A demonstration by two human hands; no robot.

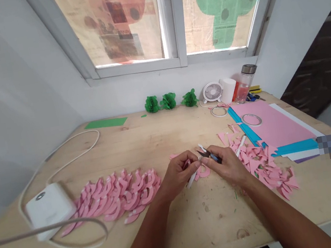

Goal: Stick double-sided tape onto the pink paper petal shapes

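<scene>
My left hand (pixel 184 170) is closed in a pinch at the middle of the table. From its fingers a narrow white strip of tape (pixel 192 180) slants down toward the tabletop. Close beside it, my right hand (pixel 226 163) grips scissors (pixel 204 154) with dark blades and a bluish handle, largely hidden by the fingers. The two hands' fingertips nearly meet. A curved pink paper piece (pixel 204 172) lies beneath them. To the left spreads a pile of curved pink paper pieces (pixel 123 195) with small white tabs. Pink paper scraps (pixel 260 165) are heaped right of my right hand.
A white power bank-like box (pixel 50 208) with a looping cable lies left. Green paper pompoms (pixel 168 101), a small fan (pixel 212 91) and a glass bottle (pixel 245 84) line the wall. Pink sheets (pixel 276 125) carry a tape roll (pixel 252 120); green paper (pixel 106 123) lies back left.
</scene>
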